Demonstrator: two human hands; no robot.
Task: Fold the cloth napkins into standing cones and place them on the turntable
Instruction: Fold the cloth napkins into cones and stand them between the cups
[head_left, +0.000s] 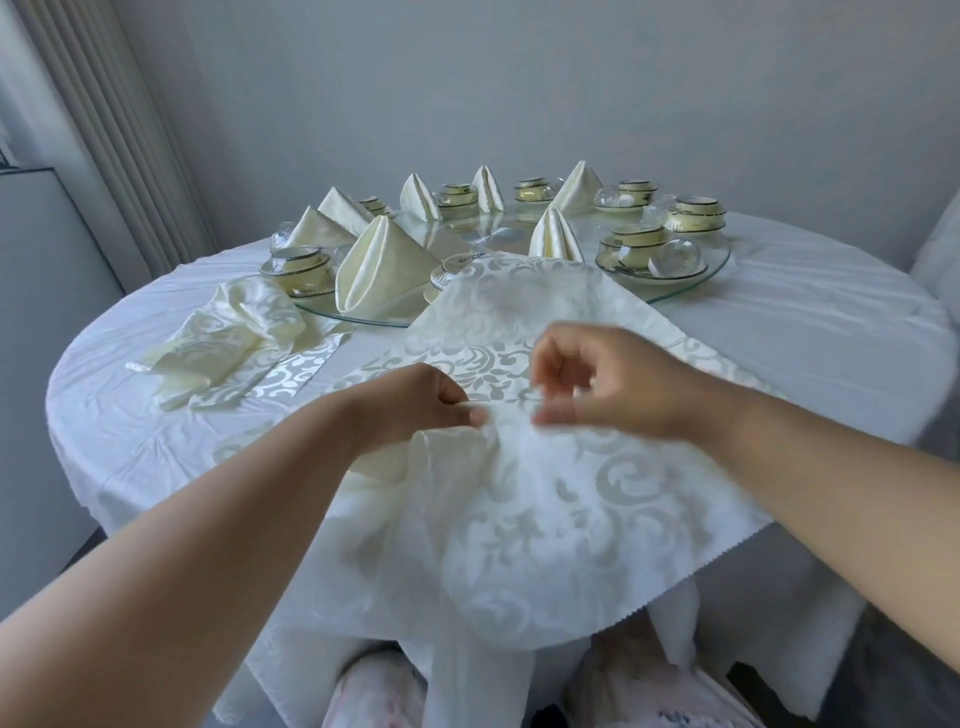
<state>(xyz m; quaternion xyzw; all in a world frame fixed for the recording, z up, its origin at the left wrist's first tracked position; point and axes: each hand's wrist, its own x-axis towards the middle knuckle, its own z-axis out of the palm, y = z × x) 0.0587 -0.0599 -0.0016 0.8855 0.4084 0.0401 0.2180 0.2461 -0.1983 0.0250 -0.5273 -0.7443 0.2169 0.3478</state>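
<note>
a patterned napkin (545, 483) is spread over the near worktop (779, 322) edge, its fold pinched by the left hand (421, 410) and right hand (597, 384). six cones (382, 270) are seen standing on the glass turntable (691, 288).

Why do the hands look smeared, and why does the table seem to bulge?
Head view: right hand and left hand are motion-blurred while pinching the napkin; the wide lens bows the table; soft daylight, glare on the glass turntable.
</note>
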